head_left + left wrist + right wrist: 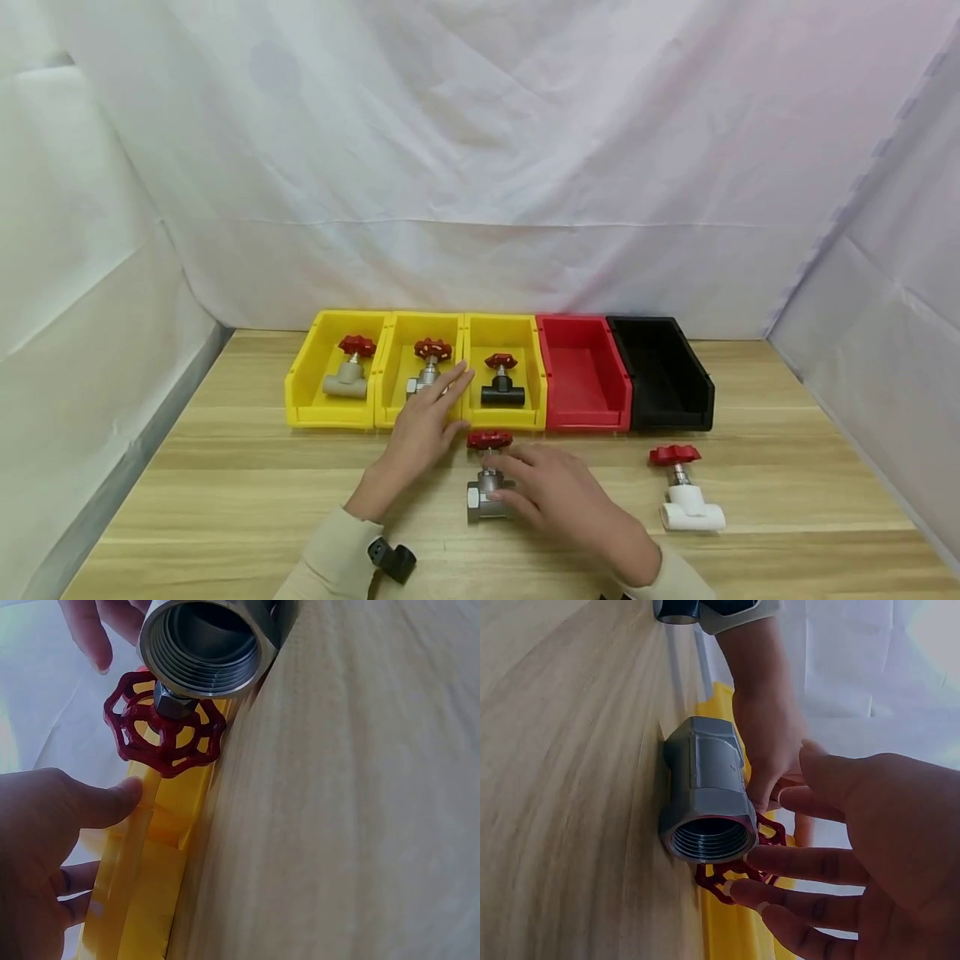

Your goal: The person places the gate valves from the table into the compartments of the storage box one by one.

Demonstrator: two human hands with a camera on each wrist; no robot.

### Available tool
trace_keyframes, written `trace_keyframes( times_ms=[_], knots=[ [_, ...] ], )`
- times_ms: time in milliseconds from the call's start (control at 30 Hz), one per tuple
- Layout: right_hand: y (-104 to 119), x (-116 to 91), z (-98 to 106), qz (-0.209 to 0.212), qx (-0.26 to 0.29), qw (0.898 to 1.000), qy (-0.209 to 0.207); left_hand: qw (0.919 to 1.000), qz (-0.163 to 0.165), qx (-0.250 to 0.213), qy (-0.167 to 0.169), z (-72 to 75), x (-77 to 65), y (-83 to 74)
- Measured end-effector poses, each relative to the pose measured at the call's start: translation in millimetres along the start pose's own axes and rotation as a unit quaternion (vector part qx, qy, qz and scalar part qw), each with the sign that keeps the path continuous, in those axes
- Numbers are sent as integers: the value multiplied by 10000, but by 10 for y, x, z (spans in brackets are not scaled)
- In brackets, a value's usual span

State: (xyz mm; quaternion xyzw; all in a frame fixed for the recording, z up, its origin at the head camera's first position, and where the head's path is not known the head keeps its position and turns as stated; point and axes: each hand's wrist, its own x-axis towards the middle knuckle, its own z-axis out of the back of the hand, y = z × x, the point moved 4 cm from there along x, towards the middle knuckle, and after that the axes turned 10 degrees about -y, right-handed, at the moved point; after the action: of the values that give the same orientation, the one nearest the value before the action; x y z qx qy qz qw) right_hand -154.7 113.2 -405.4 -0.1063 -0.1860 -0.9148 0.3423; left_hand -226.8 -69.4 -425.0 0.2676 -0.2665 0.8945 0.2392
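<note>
A steel gate valve (486, 498) with a dark red handwheel (166, 727) lies on the wooden table in front of the bins. My right hand (558, 496) hovers over its right side, fingers spread and fingertips close to the handwheel in the right wrist view. At the front of the middle yellow bin (418, 421), my left hand (422, 429) reaches over the edge with fingers extended. Partly behind those fingers, a second metal valve (427, 379) sits in that bin. The left thumb (120, 799) is near the first valve's handwheel.
A beige valve (347, 379) is in the left yellow bin (300, 408), a black valve (502, 392) in the right yellow bin (528, 417). Beside them stand a red bin (585, 367) and a black bin (660, 367). A white valve (692, 507) lies on the table (795, 500) at right.
</note>
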Motion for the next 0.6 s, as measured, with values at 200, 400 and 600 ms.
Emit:
trace_keyframes(
  times_ms=[200, 400, 600],
  knots=[
    [18, -6, -60, -30, 19, 9999, 164, 10000, -33, -47, -31, 14, 3, -3],
    [9, -16, -98, -72, 174, 9995, 265, 10000, 17, -35, 47, 11, 9, -7],
    [-5, -23, -143, -90, 173, 9994, 296, 9999, 43, 14, 94, 11, 6, -12]
  ],
)
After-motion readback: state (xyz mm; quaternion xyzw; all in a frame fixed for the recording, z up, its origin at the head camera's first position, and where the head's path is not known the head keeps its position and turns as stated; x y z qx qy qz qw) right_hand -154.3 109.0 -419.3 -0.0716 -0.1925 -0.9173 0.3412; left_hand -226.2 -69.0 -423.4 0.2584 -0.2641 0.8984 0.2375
